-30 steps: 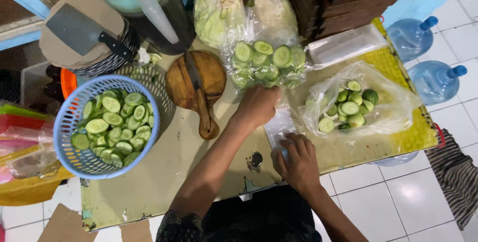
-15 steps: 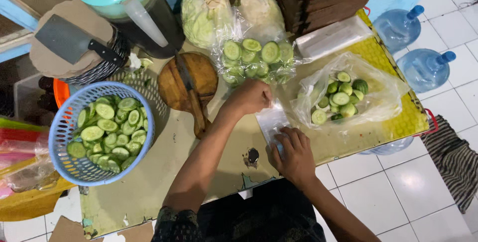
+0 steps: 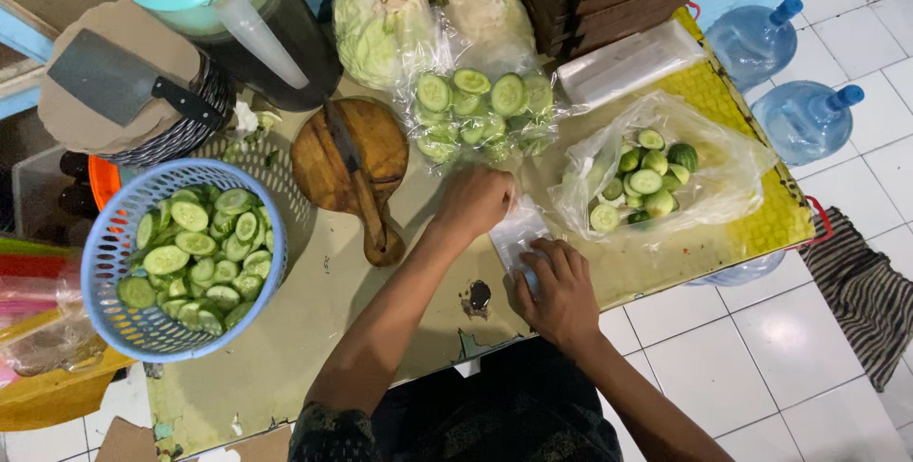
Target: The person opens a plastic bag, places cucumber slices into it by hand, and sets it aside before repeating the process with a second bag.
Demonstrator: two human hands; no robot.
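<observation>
Two hands, left (image 3: 475, 201) and right (image 3: 556, 286), grip clamped on one clear bag (image 3: 518, 234).

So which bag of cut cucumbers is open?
The right-hand bag, nearest the water jugs: its mouth gapes wide, while the middle bag below the cabbages is closed.

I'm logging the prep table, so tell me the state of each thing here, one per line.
Left hand: on a small clear bag.
Right hand: pressing the small clear bag flat.
Blue basket: full of cucumber slices.
Open plastic bag: a few cucumber pieces inside.
Closed plastic bag: packed with slices.
Knife: lying on round wooden board.
Cleaver: resting flat.
</observation>
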